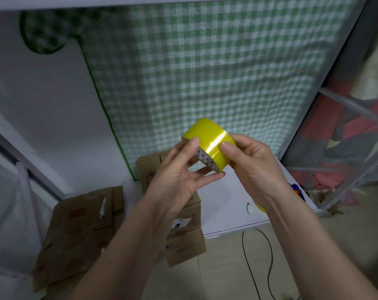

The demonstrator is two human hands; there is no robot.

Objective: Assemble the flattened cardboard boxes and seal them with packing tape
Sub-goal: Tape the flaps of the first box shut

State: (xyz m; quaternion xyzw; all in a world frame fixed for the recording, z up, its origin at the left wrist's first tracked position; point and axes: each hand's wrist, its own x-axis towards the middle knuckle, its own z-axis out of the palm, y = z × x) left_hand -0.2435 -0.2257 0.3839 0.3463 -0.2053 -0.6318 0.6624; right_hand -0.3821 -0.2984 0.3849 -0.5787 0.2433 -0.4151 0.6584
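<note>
Both hands held a roll of yellow packing tape raised in the air above the white desk, in front of a green-and-white checked curtain. The left hand gripped the roll from its open side: the thumb pressed on the upper rim, and one finger ran under the lower edge of the printed cardboard core. The right hand curled round the far side of the roll, with the thumb laid flat on the glossy outer winding. The roll was tilted, its core opening facing down and to the left.

Flattened cardboard boxes lay below the hands. One flattened box, bearing a white label, overhung the front edge of the desk, partly hidden by the left forearm. A second flattened box lay at the left end of the desk. A small white object rested near the front edge of the desk, just beside the right wrist. A black cable looped across the tiled floor below the front edge of the desk.
</note>
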